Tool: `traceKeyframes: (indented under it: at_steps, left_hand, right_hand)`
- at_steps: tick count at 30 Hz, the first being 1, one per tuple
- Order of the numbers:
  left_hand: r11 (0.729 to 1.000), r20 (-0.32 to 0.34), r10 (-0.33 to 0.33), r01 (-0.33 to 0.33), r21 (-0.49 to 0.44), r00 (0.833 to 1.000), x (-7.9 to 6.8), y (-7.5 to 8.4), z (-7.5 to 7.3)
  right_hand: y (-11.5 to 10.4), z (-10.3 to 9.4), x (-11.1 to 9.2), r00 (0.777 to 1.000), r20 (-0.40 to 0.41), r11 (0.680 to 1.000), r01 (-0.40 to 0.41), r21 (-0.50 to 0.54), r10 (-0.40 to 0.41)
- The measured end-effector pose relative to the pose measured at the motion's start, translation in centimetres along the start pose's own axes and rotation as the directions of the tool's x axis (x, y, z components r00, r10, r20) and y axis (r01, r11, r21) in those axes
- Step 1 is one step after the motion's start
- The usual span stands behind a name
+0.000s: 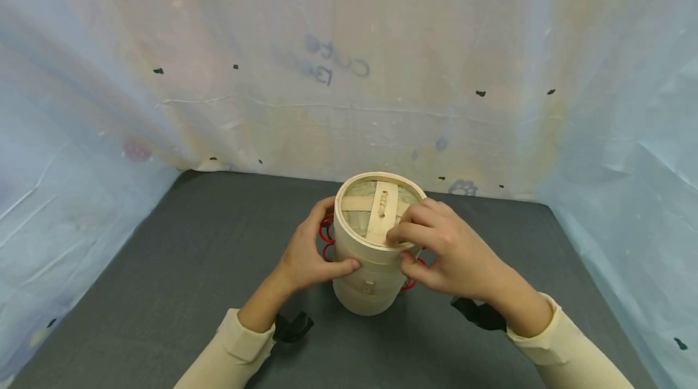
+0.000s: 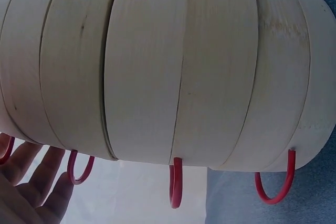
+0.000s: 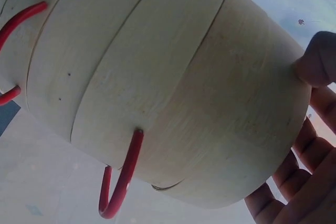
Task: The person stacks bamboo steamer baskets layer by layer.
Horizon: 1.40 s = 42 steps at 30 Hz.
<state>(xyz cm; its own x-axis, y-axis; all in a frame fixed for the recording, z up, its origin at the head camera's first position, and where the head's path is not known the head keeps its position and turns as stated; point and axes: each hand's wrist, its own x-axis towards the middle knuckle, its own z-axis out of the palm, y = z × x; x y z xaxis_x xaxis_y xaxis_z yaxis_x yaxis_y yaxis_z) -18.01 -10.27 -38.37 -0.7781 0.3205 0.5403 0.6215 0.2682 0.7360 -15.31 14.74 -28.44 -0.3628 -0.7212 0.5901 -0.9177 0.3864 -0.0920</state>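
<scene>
A tall round bamboo steamer stands upright on the dark table, its stacked tiers topped by a woven lid with a flat cross strap. My left hand grips the steamer's upper left side, thumb across the front and fingers round behind. At the lid's right front edge, my right hand pinches the rim, with curled fingers over the top and the thumb lower on the side. Red ring handles stick out from the tiers. In the right wrist view, the thumb touches the lid's edge.
The dark grey tabletop extends on both sides of the steamer. Translucent plastic sheeting rises behind the table and along both sides. Black wrist devices sit under the cream sleeve cuffs.
</scene>
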Motion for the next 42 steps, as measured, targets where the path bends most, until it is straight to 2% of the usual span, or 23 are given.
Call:
traceKeyframes:
  at_steps: [11,22,35,42]
  left_hand:
    - [0.999,0.004,-0.028,0.029,-0.025,1.000,0.00,0.46,-0.15]
    - [0.997,0.011,-0.067,0.067,-0.034,0.998,0.14,0.17,-0.42]
    - [0.999,0.011,-0.022,0.022,-0.043,1.000,0.39,0.21,-0.51]
    - [0.999,0.009,-0.024,0.024,-0.038,1.000,0.37,-0.04,-0.39]
  right_hand:
    - [-0.16,0.08,0.12,1.000,-0.004,1.000,-0.002,0.000,0.002]
    - [0.11,0.31,0.36,1.000,-0.012,1.000,0.014,-0.001,-0.014]
    - [0.15,0.25,0.21,1.000,-0.008,1.000,-0.009,0.022,0.009]
    - [0.11,0.09,0.20,1.000,-0.006,1.000,-0.010,0.019,0.010]
